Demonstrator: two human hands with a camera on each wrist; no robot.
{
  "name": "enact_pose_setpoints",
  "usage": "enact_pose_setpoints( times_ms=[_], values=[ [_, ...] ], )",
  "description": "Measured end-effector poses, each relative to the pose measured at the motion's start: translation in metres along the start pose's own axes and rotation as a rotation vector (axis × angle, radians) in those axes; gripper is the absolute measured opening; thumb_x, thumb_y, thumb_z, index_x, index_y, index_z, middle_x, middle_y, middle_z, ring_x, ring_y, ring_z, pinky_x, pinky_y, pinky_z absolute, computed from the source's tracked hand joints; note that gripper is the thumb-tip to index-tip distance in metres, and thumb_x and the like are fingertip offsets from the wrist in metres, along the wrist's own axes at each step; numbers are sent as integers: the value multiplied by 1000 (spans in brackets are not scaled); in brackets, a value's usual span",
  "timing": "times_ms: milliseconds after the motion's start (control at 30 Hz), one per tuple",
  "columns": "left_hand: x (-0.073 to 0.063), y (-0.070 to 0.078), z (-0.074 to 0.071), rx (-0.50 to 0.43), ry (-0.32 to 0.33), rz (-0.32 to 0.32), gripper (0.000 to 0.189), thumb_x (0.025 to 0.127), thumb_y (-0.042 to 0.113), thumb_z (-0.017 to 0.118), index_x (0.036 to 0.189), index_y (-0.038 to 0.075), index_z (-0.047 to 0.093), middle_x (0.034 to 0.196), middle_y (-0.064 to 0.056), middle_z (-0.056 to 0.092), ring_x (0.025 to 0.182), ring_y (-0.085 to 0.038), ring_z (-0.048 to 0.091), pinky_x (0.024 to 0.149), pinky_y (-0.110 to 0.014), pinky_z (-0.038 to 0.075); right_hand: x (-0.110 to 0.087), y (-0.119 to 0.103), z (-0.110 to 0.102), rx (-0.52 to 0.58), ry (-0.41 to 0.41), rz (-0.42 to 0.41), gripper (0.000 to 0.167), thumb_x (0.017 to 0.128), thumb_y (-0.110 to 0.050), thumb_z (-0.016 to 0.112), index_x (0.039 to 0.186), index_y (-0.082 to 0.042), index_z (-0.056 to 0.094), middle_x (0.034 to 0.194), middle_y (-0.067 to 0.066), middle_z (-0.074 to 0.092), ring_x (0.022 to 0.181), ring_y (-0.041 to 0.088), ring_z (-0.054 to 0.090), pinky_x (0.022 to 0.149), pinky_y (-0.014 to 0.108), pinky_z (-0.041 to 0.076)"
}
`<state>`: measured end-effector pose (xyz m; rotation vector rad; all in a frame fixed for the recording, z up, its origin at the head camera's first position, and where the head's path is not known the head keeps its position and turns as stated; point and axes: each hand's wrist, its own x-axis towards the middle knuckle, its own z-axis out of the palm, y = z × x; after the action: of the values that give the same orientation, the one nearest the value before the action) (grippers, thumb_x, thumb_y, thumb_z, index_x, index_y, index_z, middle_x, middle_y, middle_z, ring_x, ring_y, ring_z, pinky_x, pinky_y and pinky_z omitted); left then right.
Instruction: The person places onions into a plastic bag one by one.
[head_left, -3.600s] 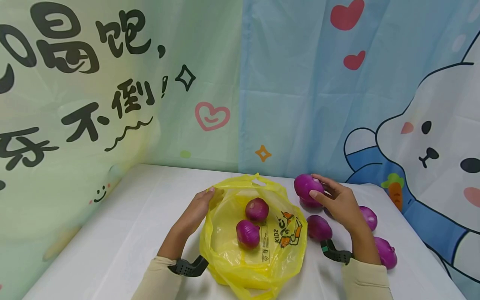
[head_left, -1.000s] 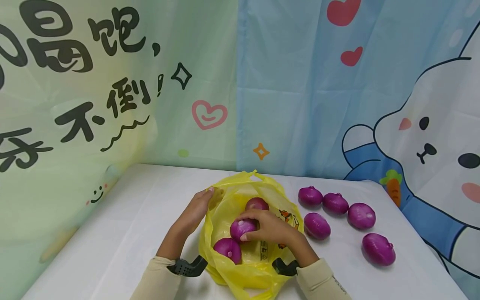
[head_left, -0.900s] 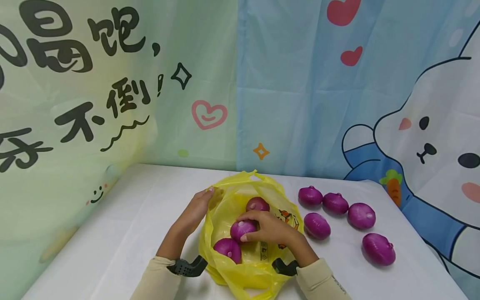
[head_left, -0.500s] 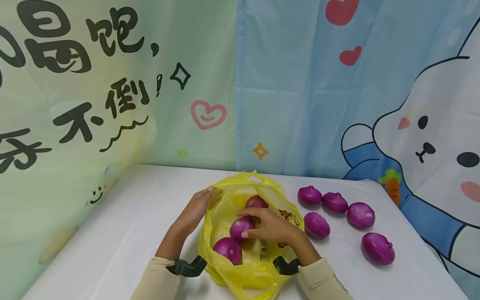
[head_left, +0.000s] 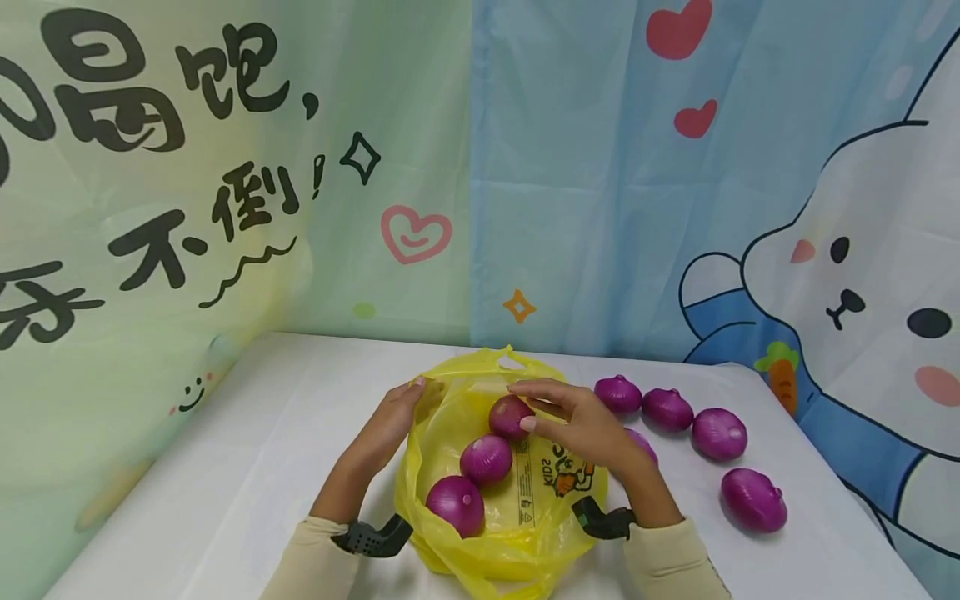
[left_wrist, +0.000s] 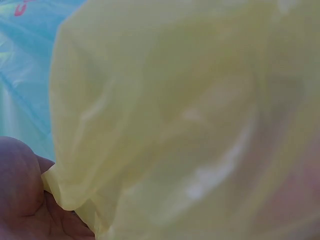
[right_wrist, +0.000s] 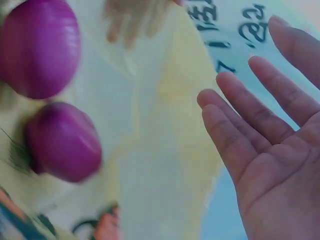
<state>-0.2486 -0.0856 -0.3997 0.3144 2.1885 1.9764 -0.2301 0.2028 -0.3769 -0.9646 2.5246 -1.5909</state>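
Note:
A yellow plastic bag (head_left: 431, 542) lies with its mouth spread wide. Inside it rest three purple onions: a far onion (head_left: 508, 418), a middle onion (head_left: 487, 459) and a near onion (head_left: 456, 505). At the bag's left rim my left hand (head_left: 384, 427) pinches the thin plastic, and the left wrist view shows this film (left_wrist: 150, 100) caught by the thumb and fingers. Over the right side of the bag hovers my right hand (head_left: 588, 421), fingers extended and apart, beside the far onion. In the right wrist view the palm (right_wrist: 285, 175) holds nothing.
Several more onions stand on the white table (head_left: 300, 417) right of the bag, among them a back onion (head_left: 618, 393) and a front onion (head_left: 753, 500). One onion (head_left: 645, 446) is partly hidden behind the right hand. A printed curtain (head_left: 562, 183) closes off the back.
The right hand carried an onion from the right-hand group into the bag and has let it go. It has since lifted back and to the right. The left hand keeps its hold on the rim.

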Motion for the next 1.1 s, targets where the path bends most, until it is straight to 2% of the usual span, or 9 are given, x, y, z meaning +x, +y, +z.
enact_pose_setpoints(
  times_ms=[200,333,500,600,700,800,967,1100],
  values=[
    [0,-1,-1,14,3,0,48,107,33,29,132,-1,52,113,-11,57,111,-30,52,105,-48,36,-11,2,-26,47,125,-27,35,94,-8,66,129,-4,61,132,13,57,119,32,56,91,30,48],
    [1,-2,-1,13,2,-2,49,107,34,29,132,-2,52,114,-12,57,112,-32,51,105,-48,36,-17,7,-42,23,219,-37,34,94,-6,64,128,-2,62,127,15,60,114,33,59,86,28,51],
    [0,-1,-1,-2,1,2,49,107,33,29,131,-3,52,115,-14,56,110,-29,51,105,-48,36,-24,14,-55,-93,315,92,36,95,-22,66,130,-11,63,129,8,60,116,28,59,84,24,51],
    [0,-1,-1,-11,4,-3,48,108,32,29,130,-3,52,115,-15,56,108,-27,52,104,-49,35,-25,19,-59,-153,343,181,39,96,-29,64,131,-13,62,130,6,59,120,27,55,90,30,49],
    [-1,-1,0,-17,4,-7,48,108,32,29,130,-4,52,116,-16,55,109,-28,51,105,-50,34,-25,27,-59,-195,351,258,40,97,-30,62,132,-12,61,132,8,59,124,29,51,95,40,46],
    [-2,0,0,-19,3,-6,48,107,32,30,130,-4,52,117,-15,55,111,-30,50,105,-50,34,-24,38,-56,-196,320,300,42,97,-27,63,135,-10,58,133,12,58,123,34,52,93,46,47],
    [-1,-2,0,-8,1,1,48,107,33,29,129,-4,52,113,-13,56,108,-29,51,104,-49,36,-23,53,-53,-173,266,301,44,96,-22,63,137,-5,55,134,19,56,120,38,54,95,49,46],
    [0,-2,-1,-5,-4,2,48,108,32,29,130,-3,52,112,-11,56,106,-25,52,103,-48,37,-24,59,-52,-194,250,335,46,95,-20,65,137,-5,55,134,21,55,119,38,54,95,49,46]
  ],
)
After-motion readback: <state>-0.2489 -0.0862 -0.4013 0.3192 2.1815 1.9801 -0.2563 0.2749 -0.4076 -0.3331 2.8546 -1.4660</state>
